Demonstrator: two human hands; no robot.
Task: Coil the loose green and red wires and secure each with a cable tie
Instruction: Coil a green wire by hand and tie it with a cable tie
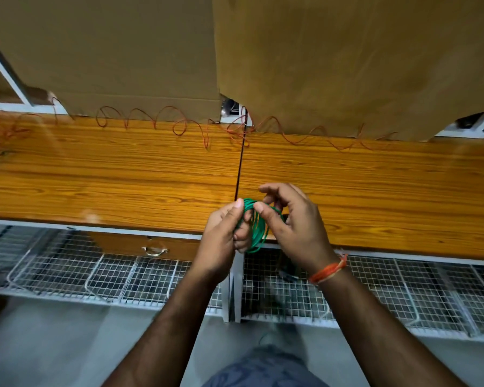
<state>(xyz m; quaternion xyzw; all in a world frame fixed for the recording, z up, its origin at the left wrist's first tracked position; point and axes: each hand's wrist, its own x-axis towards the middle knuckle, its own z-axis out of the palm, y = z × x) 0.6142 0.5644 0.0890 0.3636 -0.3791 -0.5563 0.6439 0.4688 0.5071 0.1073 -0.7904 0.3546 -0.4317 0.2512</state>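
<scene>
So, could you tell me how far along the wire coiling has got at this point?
Done: the green wire is wound into a compact coil. In hand: the left hand grips the coil while the right hand works at its loops; no cable tie is visible on it. Left: the red wire lies in loose loops along the back of the wooden table, uncoiled and untied.

Two wood-grain tabletops (pixel 109 174) are sitting edge to edge, a dark seam running between them. A loose red wire (pixel 179 127) is lying in loops along their far edge, where brown cardboard sheets (pixel 123 51) are standing.
</scene>
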